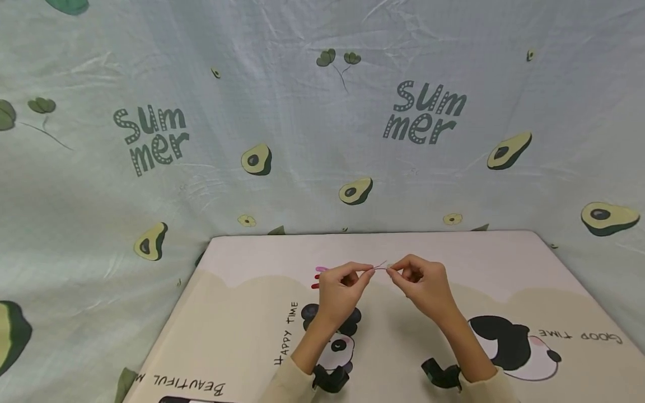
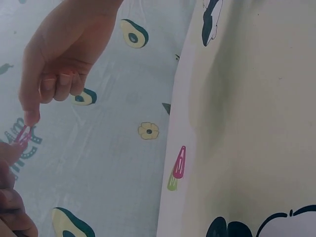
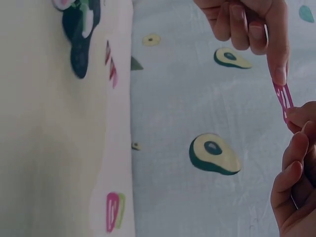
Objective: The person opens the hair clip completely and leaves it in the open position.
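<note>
A pink snap hair clip [image 3: 284,101] is stretched between my two hands, above the table's far part. My left hand [image 1: 340,291] pinches one end between thumb and index finger, and my right hand [image 1: 425,285] pinches the opposite end. From the head view, the thin clip shows side-on as two strands spread apart. The other fingers of my right hand are curled inward in the left wrist view. On the table beyond, a pink hair clip [image 2: 179,163] overlaps a green hair clip [image 2: 172,183]; the hands hide both in the head view.
Left of my left hand lie a pink clip [image 1: 321,269] and two red clips, the nearer red clip [image 1: 315,286] partly covered. They rest on a printed tabletop [image 1: 242,313] with cartoon pandas. An avocado-patterned cloth [image 1: 302,112] hangs behind the table's far edge.
</note>
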`<action>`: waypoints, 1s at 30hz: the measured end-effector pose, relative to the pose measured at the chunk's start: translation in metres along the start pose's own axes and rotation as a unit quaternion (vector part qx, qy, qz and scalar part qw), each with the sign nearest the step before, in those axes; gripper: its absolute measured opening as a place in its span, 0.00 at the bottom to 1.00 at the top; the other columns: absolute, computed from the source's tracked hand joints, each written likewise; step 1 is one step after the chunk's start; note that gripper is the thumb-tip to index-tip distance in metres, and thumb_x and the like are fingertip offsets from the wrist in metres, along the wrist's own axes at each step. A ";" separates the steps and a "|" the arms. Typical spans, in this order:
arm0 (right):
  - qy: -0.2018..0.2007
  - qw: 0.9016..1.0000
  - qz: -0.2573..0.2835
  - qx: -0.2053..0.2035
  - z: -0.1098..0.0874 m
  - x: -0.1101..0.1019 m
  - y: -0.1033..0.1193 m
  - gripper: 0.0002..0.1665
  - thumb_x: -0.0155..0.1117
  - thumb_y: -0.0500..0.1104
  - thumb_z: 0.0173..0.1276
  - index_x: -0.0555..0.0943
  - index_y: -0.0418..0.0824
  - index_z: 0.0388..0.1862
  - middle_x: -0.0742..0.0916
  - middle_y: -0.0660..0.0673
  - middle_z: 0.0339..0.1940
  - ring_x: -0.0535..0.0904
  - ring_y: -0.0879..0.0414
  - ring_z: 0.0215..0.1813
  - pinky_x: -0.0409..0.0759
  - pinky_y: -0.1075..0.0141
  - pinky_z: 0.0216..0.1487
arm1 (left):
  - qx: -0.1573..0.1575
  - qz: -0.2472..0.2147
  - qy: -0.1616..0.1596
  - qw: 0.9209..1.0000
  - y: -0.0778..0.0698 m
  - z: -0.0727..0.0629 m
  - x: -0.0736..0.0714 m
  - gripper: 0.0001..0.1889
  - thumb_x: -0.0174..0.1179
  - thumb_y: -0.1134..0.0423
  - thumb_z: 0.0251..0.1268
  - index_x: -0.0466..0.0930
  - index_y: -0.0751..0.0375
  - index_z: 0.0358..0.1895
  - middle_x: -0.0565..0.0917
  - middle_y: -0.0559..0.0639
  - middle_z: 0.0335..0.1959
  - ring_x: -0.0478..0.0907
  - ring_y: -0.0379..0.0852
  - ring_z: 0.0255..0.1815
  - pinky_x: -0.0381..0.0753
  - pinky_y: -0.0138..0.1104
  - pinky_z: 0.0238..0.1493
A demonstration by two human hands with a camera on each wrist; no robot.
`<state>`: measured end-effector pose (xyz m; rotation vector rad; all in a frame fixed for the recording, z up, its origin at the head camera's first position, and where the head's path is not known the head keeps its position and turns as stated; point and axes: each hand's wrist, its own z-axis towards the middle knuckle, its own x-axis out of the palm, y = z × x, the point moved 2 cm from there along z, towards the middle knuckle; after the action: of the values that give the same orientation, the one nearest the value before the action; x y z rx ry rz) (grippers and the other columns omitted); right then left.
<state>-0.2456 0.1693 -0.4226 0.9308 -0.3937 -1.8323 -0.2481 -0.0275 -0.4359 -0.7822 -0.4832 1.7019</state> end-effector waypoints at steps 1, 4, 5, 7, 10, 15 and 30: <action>0.003 1.000 -0.003 0.004 -0.001 -0.002 -0.003 0.11 0.78 0.27 0.56 0.87 0.42 0.31 0.76 0.56 0.14 0.65 0.68 0.17 0.65 0.73 0.17 | -0.008 0.003 0.007 1.000 0.001 0.001 0.002 0.03 0.71 0.66 0.64 0.93 0.59 0.39 0.72 0.49 0.13 0.62 0.31 0.18 0.61 0.22 0.19; 0.010 1.000 -0.023 0.017 -0.004 -0.007 -0.011 0.11 0.78 0.28 0.56 0.87 0.42 0.31 0.75 0.57 0.14 0.64 0.68 0.18 0.64 0.73 0.17 | -0.031 0.008 0.033 0.999 0.005 0.006 0.010 0.03 0.71 0.65 0.65 0.93 0.59 0.38 0.73 0.49 0.13 0.62 0.30 0.18 0.61 0.23 0.19; 0.012 0.999 -0.031 0.021 -0.005 -0.009 -0.014 0.11 0.78 0.28 0.57 0.87 0.42 0.30 0.74 0.57 0.14 0.64 0.69 0.18 0.63 0.72 0.17 | -0.040 0.011 0.043 0.998 0.007 0.006 0.013 0.04 0.71 0.64 0.65 0.93 0.59 0.38 0.73 0.49 0.14 0.62 0.30 0.18 0.61 0.23 0.18; 0.017 0.998 -0.046 0.031 -0.009 -0.011 -0.020 0.10 0.77 0.28 0.57 0.87 0.42 0.30 0.74 0.57 0.14 0.64 0.69 0.19 0.63 0.72 0.18 | -0.061 0.019 0.062 0.996 0.011 0.007 0.020 0.04 0.72 0.63 0.65 0.93 0.59 0.38 0.74 0.49 0.14 0.62 0.31 0.18 0.60 0.23 0.18; 0.034 0.996 -0.067 0.048 -0.013 -0.014 -0.029 0.09 0.76 0.29 0.58 0.87 0.41 0.29 0.75 0.57 0.15 0.64 0.69 0.19 0.65 0.71 0.19 | -0.096 0.032 0.090 0.991 0.019 0.008 0.030 0.04 0.72 0.62 0.64 0.93 0.58 0.39 0.74 0.48 0.14 0.62 0.31 0.17 0.58 0.24 0.19; 0.089 0.984 -0.112 0.103 -0.017 -0.019 -0.046 0.05 0.75 0.33 0.62 0.86 0.41 0.30 0.77 0.55 0.15 0.66 0.67 0.18 0.66 0.69 0.21 | -0.155 0.053 0.134 0.977 0.033 0.005 0.048 0.04 0.73 0.61 0.64 0.93 0.56 0.38 0.71 0.45 0.14 0.61 0.31 0.16 0.57 0.25 0.19; 0.222 0.934 -0.182 0.213 -0.018 -0.015 -0.086 0.06 0.70 0.42 0.64 0.85 0.41 0.30 0.80 0.52 0.19 0.73 0.59 0.21 0.69 0.65 0.23 | -0.182 0.204 0.236 0.933 0.059 0.006 0.081 0.04 0.72 0.57 0.63 0.94 0.50 0.35 0.81 0.41 0.20 0.67 0.34 0.21 0.63 0.27 0.22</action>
<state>-0.2832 0.2230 -0.4824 1.7764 -0.3533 -1.8180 -0.3036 0.0345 -0.4914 -1.6079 -0.3135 1.7336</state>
